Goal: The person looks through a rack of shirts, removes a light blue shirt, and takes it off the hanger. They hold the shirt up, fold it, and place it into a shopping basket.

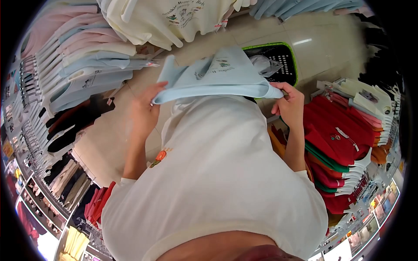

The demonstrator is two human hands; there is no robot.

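Observation:
A light blue shirt [217, 76] with a small printed design is held out flat in front of my chest. My left hand [146, 108] grips its left edge, fingers curled under the fabric. My right hand [289, 102] pinches its right corner. Below the shirt my own white top [217, 174] with a small orange emblem fills the middle of the view. The shirt hides part of a black basket behind it.
A black basket with a green rim [291, 56] sits on the tiled floor ahead, holding a pale garment. Racks of hanging shirts surround me: pink, blue and black at left [78, 65], cream above [165, 19], red, green and white at right [344, 139].

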